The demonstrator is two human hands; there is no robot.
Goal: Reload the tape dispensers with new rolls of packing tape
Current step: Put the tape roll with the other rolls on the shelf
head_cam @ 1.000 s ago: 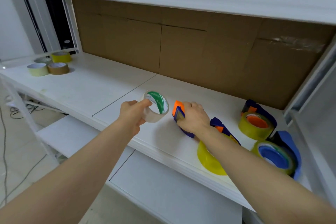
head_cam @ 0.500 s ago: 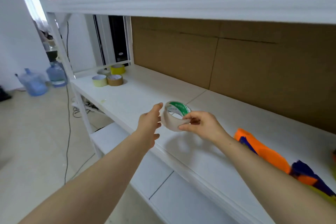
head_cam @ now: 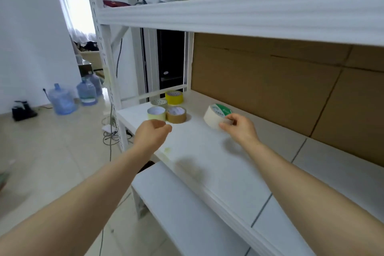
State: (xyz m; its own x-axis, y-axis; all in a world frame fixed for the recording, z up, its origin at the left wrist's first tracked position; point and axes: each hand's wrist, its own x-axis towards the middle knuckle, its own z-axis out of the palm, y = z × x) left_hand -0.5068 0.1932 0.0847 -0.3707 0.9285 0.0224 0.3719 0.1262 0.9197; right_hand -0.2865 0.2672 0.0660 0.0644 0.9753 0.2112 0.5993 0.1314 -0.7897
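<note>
My right hand pinches a pale tape roll with a green-and-white core, held just above the white shelf. My left hand hovers in front of a cluster of tape rolls with its fingers loosely curled and nothing in it. The cluster holds a pale yellow roll, a brown roll, a grey roll and a bright yellow roll. No tape dispenser is in view.
A white upper shelf hangs overhead, with cardboard backing behind. A lower white shelf juts out below. Water jugs and cables are on the floor at left.
The view has swung left, away from the dispensers. The roll passed from my left hand to my right, which carried it toward the cluster of rolls; my left hand let go.
</note>
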